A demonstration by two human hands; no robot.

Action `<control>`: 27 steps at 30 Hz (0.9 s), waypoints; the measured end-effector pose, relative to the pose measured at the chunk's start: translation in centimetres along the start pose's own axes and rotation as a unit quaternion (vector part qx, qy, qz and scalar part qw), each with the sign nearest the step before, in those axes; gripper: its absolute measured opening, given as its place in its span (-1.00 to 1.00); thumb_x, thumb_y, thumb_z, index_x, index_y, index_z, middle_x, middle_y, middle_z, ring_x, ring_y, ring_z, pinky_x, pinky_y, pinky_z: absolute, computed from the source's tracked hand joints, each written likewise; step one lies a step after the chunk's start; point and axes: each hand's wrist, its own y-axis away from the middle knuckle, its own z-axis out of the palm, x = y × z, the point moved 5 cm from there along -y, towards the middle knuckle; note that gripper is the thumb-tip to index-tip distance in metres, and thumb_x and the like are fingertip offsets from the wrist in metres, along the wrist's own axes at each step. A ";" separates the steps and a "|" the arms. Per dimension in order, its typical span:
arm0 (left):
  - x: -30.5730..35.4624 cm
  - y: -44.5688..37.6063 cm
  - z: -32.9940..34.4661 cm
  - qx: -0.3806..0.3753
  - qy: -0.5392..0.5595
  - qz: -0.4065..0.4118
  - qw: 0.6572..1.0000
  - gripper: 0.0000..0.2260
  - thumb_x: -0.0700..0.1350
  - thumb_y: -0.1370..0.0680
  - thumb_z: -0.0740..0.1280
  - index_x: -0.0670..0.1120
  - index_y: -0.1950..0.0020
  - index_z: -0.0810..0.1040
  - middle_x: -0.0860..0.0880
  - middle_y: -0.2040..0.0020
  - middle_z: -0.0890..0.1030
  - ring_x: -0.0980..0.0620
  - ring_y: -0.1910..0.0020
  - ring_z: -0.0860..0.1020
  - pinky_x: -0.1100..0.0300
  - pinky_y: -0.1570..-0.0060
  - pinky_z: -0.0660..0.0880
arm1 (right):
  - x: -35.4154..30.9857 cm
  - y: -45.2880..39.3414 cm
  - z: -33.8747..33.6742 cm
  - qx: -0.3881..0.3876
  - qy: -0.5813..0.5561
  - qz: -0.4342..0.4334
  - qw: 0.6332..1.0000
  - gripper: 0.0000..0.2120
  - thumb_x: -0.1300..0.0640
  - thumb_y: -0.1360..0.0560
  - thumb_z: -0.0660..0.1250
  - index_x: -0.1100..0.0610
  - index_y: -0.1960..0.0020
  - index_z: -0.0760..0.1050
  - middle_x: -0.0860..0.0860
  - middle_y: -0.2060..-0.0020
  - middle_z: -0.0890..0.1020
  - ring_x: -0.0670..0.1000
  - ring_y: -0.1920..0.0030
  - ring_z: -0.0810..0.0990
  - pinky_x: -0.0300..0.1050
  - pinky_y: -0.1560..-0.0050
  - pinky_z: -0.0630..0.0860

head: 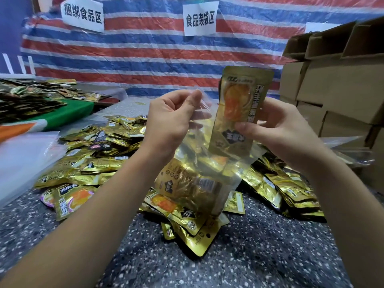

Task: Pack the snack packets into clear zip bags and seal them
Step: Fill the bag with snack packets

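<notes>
Both hands are raised above the heap, working together on one bag. Her left hand [168, 115] pinches the top edge of the clear zip bag [199, 163] between thumb and curled fingers, lifting that lip so the mouth stays parted. The right hand [276, 129] grips a gold snack packet [239, 113] with the thumb across its front and the fingers behind, holding it upright with its lower end already inside the mouth of the bag. That looks like the reason for the pose: one side held open, the packet aimed straight down so it can slide in under its own weight.

At least one gold packet seems to sit at the bottom of the bag, which hangs down until it touches or nearly touches the pile; I cannot tell which. The pile of packets [99, 154] spreads across the speckled table [270, 256], thickest under and right of the hands.

Room is fair. Near the person the table is bare speckled surface, a good spot to lay a filled bag for sealing. To the left lies a stack of clear bags [25, 161], close to the pile's edge. Cardboard boxes [336, 84] wall off the right side, close to that elbow, so a wide swing that way would be cramped. The striped tarp [145, 59] closes the far side, well behind the hands.
</notes>
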 end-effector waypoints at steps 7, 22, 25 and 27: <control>-1.1 0.3 0.1 -0.004 -0.011 -0.002 1.000 -0.86 -0.10 -0.60 0.33 -0.11 0.06 0.65 -0.02 0.23 0.69 0.00 0.28 0.68 0.03 0.24 0.60 | 2.3 -0.5 0.5 -0.044 0.010 0.047 0.998 -0.71 0.24 -0.47 0.48 -0.02 -0.14 0.62 -0.09 -0.03 0.73 -0.05 -0.04 0.71 -0.17 -0.05 0.63; -3.0 1.6 -0.4 0.002 -0.022 0.000 1.000 -0.85 -0.07 -0.56 0.35 -0.07 0.13 0.69 -0.03 0.25 0.69 -0.03 0.29 0.68 0.09 0.30 0.58 | 5.2 1.1 1.9 -0.042 -0.033 0.056 0.997 -0.70 0.17 -0.63 0.25 -0.09 -0.30 0.54 0.01 -0.09 0.70 0.00 -0.14 0.66 -0.03 -0.11 0.63; -3.1 1.8 -0.2 -0.023 -0.033 0.014 0.999 -0.84 -0.14 -0.61 0.32 -0.07 0.05 0.70 -0.01 0.19 0.72 -0.02 0.24 0.69 0.04 0.24 0.60 | 5.3 1.3 2.0 -0.049 0.014 0.052 0.997 -0.75 0.16 -0.63 0.28 -0.08 -0.24 0.57 -0.01 -0.04 0.71 0.00 -0.08 0.68 0.02 -0.06 0.66; -3.1 2.0 -0.1 -0.024 -0.042 0.025 0.999 -0.84 -0.19 -0.62 0.31 -0.16 0.01 0.70 -0.04 0.21 0.71 0.06 0.27 0.67 0.17 0.27 0.56 | 5.3 1.4 2.2 -0.058 0.049 0.046 0.996 -0.77 0.19 -0.62 0.30 -0.05 -0.21 0.59 -0.02 0.00 0.71 0.02 -0.04 0.69 0.05 -0.05 0.64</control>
